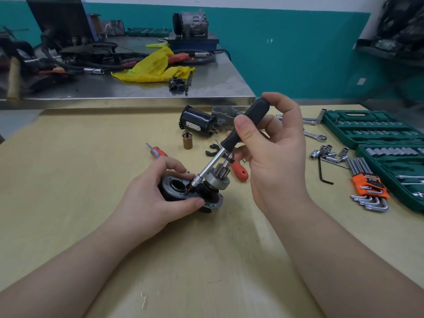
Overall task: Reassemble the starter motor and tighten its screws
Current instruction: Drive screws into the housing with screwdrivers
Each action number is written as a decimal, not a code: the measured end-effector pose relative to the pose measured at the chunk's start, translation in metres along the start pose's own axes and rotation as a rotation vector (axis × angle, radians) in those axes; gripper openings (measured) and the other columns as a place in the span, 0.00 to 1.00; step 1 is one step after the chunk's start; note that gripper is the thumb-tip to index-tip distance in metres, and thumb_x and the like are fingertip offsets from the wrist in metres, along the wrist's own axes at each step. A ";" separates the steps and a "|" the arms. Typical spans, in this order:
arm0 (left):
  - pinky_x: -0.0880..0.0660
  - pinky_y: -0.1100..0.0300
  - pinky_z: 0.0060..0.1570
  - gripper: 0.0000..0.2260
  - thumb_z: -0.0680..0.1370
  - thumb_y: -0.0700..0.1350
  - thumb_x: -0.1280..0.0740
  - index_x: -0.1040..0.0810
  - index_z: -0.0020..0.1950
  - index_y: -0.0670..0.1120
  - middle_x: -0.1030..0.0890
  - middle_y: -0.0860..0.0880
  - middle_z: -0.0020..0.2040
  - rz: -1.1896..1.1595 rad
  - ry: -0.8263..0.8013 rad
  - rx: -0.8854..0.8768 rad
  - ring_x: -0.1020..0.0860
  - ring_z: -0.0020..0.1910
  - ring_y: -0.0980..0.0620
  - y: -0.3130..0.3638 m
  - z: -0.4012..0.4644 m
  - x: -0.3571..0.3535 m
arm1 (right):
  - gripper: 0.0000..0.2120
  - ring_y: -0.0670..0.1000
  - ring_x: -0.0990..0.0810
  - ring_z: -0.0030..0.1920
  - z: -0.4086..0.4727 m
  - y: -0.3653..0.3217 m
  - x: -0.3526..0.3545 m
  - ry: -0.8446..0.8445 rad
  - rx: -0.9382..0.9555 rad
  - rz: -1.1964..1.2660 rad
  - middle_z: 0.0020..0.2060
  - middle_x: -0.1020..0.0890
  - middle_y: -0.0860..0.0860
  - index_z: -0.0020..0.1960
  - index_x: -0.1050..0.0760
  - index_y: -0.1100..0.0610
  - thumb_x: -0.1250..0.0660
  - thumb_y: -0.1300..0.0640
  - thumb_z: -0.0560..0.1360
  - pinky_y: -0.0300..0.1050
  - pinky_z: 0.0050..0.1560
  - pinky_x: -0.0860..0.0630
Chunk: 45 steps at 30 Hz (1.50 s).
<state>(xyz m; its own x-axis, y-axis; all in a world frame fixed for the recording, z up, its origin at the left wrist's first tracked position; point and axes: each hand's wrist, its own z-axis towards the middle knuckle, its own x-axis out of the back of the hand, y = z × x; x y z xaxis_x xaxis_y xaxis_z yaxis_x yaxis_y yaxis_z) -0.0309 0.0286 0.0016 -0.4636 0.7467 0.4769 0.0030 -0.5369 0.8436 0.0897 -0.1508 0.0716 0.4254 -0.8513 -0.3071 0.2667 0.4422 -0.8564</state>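
Spreading across the whole lower view, the pale wooden counter (80,157) carries everything, and the starter motor part (190,191) near its middle serves as the landmark. Behind that part, well apart, a steel bench (218,88) holds a yellow rag (156,65). To the right of the motor part, along the counter's edge, lies an open green socket case (376,131), with a bundle of hex keys in an orange holder (369,187) and loose sockets (328,152) between the case and the part. Behind the motor part rests a black motor can (198,121) on its side, with a small brass sleeve (187,140) just in front of it.

The left hand (158,191) wraps its grip round the black round housing of the motor part, thumb on the near edge, steadying it on the counter. The right hand (273,154) has its grip clenched on the black handle of a screwdriver (229,143), which slants down to the left. Its tip touches a screw spot on the part's top face, just beside the small toothed gear (221,169) standing upright there. An orange-handled screwdriver (239,172) lies just right of the gear.
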 end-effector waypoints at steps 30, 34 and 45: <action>0.26 0.77 0.44 0.27 0.63 0.51 0.11 0.23 0.53 0.60 0.14 0.66 0.51 -0.021 0.003 0.008 0.15 0.46 0.64 0.006 0.000 -0.002 | 0.17 0.58 0.12 0.48 0.004 -0.003 0.002 -0.067 -0.041 0.060 0.51 0.14 0.57 0.67 0.24 0.47 0.34 0.65 0.84 0.47 0.34 0.20; 0.26 0.77 0.44 0.26 0.64 0.49 0.12 0.23 0.54 0.60 0.13 0.65 0.52 -0.022 0.000 0.016 0.14 0.47 0.63 0.006 0.000 -0.002 | 0.16 0.54 0.17 0.39 0.004 -0.002 0.000 -0.011 0.016 -0.021 0.41 0.18 0.48 0.62 0.23 0.46 0.28 0.65 0.81 0.48 0.32 0.22; 0.26 0.77 0.44 0.25 0.66 0.47 0.13 0.23 0.53 0.60 0.14 0.67 0.52 0.000 0.005 0.016 0.14 0.47 0.64 0.006 -0.001 -0.002 | 0.16 0.60 0.11 0.54 0.003 -0.003 0.002 -0.016 -0.080 0.122 0.58 0.14 0.59 0.71 0.25 0.55 0.38 0.66 0.86 0.47 0.35 0.16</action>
<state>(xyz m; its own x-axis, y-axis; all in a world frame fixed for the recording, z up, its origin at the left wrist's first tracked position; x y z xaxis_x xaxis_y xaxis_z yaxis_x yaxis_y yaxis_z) -0.0309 0.0234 0.0059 -0.4678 0.7446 0.4761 0.0176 -0.5308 0.8473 0.0917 -0.1530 0.0748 0.4645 -0.7878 -0.4045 0.1426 0.5174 -0.8438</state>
